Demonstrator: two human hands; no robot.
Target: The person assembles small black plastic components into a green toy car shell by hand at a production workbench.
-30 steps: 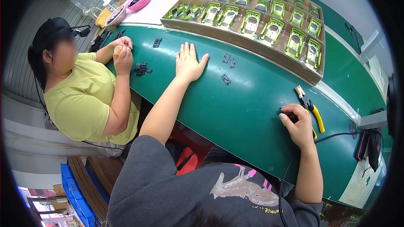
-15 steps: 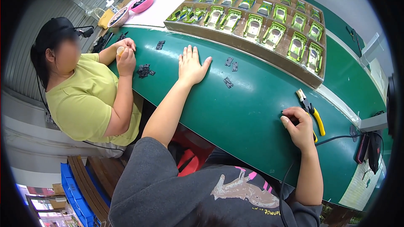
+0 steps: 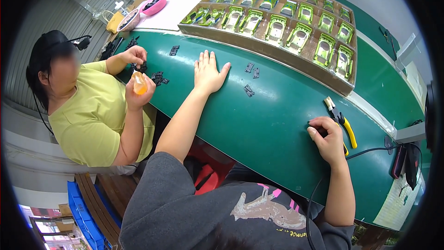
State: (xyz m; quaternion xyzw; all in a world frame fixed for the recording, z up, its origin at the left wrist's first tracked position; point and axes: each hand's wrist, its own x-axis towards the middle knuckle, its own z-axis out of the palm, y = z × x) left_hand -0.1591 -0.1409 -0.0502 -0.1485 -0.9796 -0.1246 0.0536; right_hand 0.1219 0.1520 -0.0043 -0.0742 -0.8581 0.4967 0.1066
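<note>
My left hand (image 3: 210, 75) lies flat on the green table (image 3: 259, 134), fingers spread and thumb out, holding nothing. To its right are a few small black plastic parts (image 3: 249, 90); a short row of similar black pieces (image 3: 174, 50) sits to its left. My right hand (image 3: 327, 140) rests on the table with curled fingers; a dark speck shows at the fingertips, and what they hold, if anything, is too small to name. Partly behind that hand lies a pair of pliers (image 3: 339, 115) with yellow-and-black handles, jaws pointing away.
A wide cardboard tray (image 3: 277, 44) of green plastic shells stands across the far side. At left, a co-worker in a yellow-green shirt (image 3: 95, 111) holds an orange screwdriver handle (image 3: 140, 84) near piled black parts (image 3: 159, 78). A black cable (image 3: 370, 152) crosses at right. Another person works beyond the tray.
The co-worker at left has lowered the orange-handled tool toward the black parts and leaned slightly. My hands have stayed in place; the view has shifted a little.
</note>
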